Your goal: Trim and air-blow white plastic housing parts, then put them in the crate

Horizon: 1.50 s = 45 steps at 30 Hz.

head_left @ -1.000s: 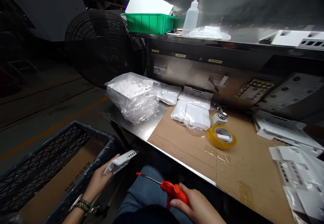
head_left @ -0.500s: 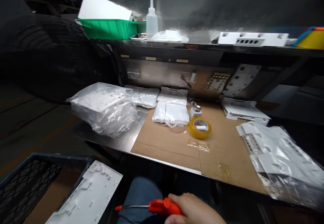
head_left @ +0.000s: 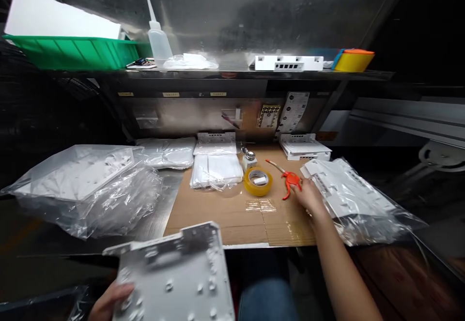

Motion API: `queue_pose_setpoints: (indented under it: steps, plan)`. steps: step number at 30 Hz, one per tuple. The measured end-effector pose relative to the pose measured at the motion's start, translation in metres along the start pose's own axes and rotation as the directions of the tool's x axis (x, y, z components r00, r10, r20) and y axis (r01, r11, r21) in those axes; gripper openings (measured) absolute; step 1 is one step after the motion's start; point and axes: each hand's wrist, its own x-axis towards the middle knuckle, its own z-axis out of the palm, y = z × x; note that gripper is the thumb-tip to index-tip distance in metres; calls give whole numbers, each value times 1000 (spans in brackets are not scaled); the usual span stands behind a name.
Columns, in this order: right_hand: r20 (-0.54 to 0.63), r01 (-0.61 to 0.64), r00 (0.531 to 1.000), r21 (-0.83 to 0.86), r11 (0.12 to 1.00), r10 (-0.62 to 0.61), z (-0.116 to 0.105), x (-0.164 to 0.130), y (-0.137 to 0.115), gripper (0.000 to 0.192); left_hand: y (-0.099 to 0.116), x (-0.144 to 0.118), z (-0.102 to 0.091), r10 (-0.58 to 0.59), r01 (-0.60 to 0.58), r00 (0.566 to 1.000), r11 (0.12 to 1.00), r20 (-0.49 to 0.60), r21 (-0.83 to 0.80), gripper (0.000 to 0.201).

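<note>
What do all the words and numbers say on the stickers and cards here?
None can be read.
Three small yellow labels under the shelf edge: too small and blurred.
Card with dark round dots on the back wall: no legible text.
White printed sheet beside it: print too small.
White plastic panel in the left hand: no writing shows.

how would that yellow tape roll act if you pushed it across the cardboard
The yellow tape roll lies flat on the cardboard, so it would likely slide, not roll. It looks light and fairly stiff. The small white piece resting in its hole would probably move along.
</note>
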Motion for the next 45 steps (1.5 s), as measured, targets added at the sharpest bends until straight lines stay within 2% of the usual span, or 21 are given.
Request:
queue_pose_setpoints:
  steps: [1, 2, 4, 5, 6, 7, 8, 9, 12, 14, 16, 19, 21, 24, 26, 29, 32, 36, 40, 42, 45]
  plan:
    - [-23, 25, 999, 0, 1000, -25, 2, -9, 0, 48, 14, 5, 20, 42, -52, 989, 996, 139, 72, 81]
    - [-9, 54, 999, 19, 998, -54, 4, -23, 0, 49, 26, 10, 40, 60, -84, 974, 991, 218, 102, 70]
    - [173, 85, 979, 154, 984, -112, 8, -62, 2, 54, 42, 15, 83, 81, -134, 940, 981, 332, 138, 54]
    - [336, 44, 931, 291, 956, -145, 11, -84, 5, 59, 47, 15, 103, 88, -160, 919, 974, 384, 160, 49]
    - [502, -70, 848, 423, 904, -169, 15, -105, 9, 66, 50, 16, 122, 91, -187, 894, 965, 438, 182, 45]
    - [575, -210, 804, 512, 833, -152, 18, -124, 14, 69, 52, 16, 140, 94, -221, 866, 953, 490, 208, 45]
    - [621, -342, 775, 567, 749, -117, 21, -139, 19, 70, 54, 16, 155, 102, -265, 837, 935, 538, 235, 45]
    - [631, -444, 774, 603, 662, -55, 23, -151, 26, 69, 55, 17, 169, 121, -321, 808, 911, 577, 258, 47]
    - [529, -545, 831, 710, 445, 172, 21, -164, 48, 65, 58, 31, 201, 299, -566, 729, 770, 616, 296, 55]
    - [399, -479, 874, 800, 362, 276, 13, -159, 59, 68, 62, 47, 215, 497, -738, 652, 589, 573, 329, 47]
    - [254, -361, 911, 870, 334, 323, 4, -152, 63, 69, 65, 66, 225, 657, -843, 534, 371, 531, 390, 31]
    - [109, -217, 942, 919, 330, 316, -7, -145, 58, 68, 69, 91, 238, 753, -883, 364, 90, 548, 461, 17]
    - [67, -168, 950, 933, 318, 306, -12, -145, 51, 69, 74, 103, 244, 767, -872, 282, -45, 577, 487, 16]
    - [32, -135, 952, 938, 320, 306, -17, -146, 45, 70, 85, 110, 247, 782, -834, 199, -182, 591, 521, 14]
    - [19, -127, 952, 933, 337, 304, -19, -147, 45, 72, 93, 108, 245, 789, -812, 169, -228, 591, 537, 18]
    - [17, -125, 954, 930, 345, 300, -22, -148, 48, 74, 105, 101, 240, 795, -810, 161, -232, 585, 539, 25]
    - [29, -136, 952, 933, 334, 305, -23, -148, 54, 73, 118, 99, 236, 807, -833, 193, -166, 558, 528, 28]
    - [79, -187, 945, 928, 323, 319, -18, -146, 64, 72, 140, 108, 236, 813, -861, 324, 40, 485, 508, 25]
    - [184, -291, 933, 893, 344, 310, -10, -146, 69, 69, 163, 118, 240, 723, -869, 465, 264, 510, 418, 45]
    - [247, -346, 925, 861, 372, 290, -3, -146, 65, 67, 169, 116, 245, 654, -864, 504, 368, 565, 345, 56]
    - [344, -392, 920, 812, 433, 187, 14, -145, 49, 64, 166, 102, 256, 552, -837, 513, 492, 658, 240, 62]
